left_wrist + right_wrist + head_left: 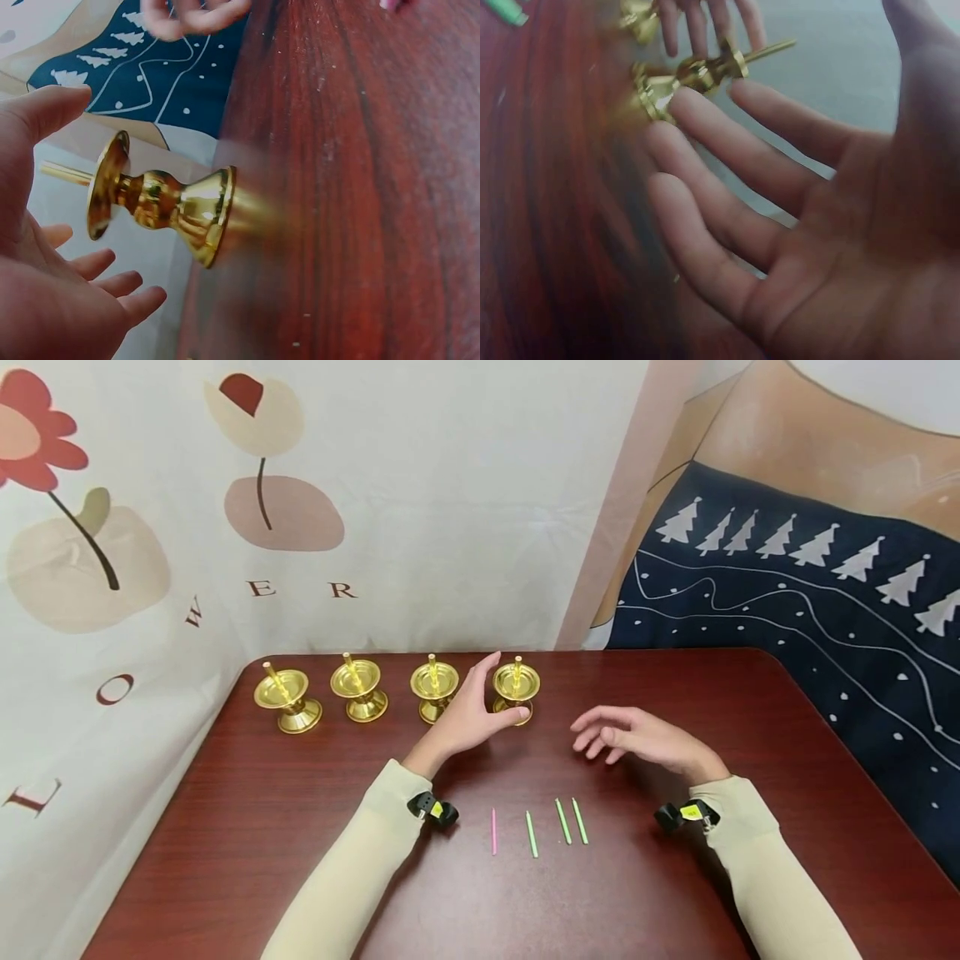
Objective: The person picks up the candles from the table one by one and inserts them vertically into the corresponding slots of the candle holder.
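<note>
Curving beside a gold holder (531, 681) at the right end of a row, the left hand (468, 718) has its thumb and fingers spread wide apart. The holder shows in the big gap between them, and the left wrist view shows a little space between hand and gold, so the two are near but not touching. The right hand (641, 739) is to the right of that same holder, a bit apart from it. Its fingers are loose and a little bent, with small gaps between them, and it holds nothing. That holder stands upright near the far edge of the red-brown bench (258, 827). On its left stand three more like it: the first holder (299, 717), the second holder (365, 705) and the third holder (429, 703), which the left hand partly hides in the head view. Each one has a round foot and a shallow dish on top, and a thin gold stick comes up from the middle of the dish. Closer to the person, between the two arms, four thin candles lie flat: a pink candle (493, 832), then a green candle (532, 835), then two more green ones (563, 822) lying close side by side.
</note>
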`<state>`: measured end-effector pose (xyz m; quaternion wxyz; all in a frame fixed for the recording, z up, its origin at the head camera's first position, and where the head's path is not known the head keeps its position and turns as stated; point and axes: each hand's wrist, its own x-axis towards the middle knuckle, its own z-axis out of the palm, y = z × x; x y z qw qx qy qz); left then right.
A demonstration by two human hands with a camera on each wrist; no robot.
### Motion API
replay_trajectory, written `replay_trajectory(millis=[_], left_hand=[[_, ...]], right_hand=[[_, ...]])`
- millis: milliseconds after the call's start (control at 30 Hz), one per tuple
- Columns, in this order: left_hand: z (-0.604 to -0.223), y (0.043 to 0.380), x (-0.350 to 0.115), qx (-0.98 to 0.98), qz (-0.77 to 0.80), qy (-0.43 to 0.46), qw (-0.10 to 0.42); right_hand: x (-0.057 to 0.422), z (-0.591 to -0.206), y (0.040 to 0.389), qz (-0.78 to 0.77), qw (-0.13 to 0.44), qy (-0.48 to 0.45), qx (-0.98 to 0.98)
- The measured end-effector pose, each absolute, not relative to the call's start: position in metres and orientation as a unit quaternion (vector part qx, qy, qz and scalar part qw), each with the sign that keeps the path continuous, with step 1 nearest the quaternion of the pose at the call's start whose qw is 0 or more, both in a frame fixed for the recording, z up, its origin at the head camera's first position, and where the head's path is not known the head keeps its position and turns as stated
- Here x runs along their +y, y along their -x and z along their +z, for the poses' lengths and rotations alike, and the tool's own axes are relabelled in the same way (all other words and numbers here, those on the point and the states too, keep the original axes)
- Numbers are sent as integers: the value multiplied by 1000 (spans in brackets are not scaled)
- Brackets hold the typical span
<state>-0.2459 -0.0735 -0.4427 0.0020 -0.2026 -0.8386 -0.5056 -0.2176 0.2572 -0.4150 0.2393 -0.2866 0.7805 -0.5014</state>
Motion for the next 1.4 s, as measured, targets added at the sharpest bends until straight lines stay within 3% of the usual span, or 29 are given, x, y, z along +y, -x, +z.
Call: replay_trajectory(millis=[300,633,1133,1400], left_hand=[[-439,241,-75,-786,-586,164,-107],[-440,243,-76,-775,-597,168,-119],[-439,243,-75,-776,-596,161,-127],[-440,243,-73,-777,-595,161,-128]], right_hand=[[248,-419,214,-386,288,276,832],[224,-417,201,-308,277,313,855],[186,-415,182,-268,166,354,880],[189,-404,176,-218,180,305,910]])
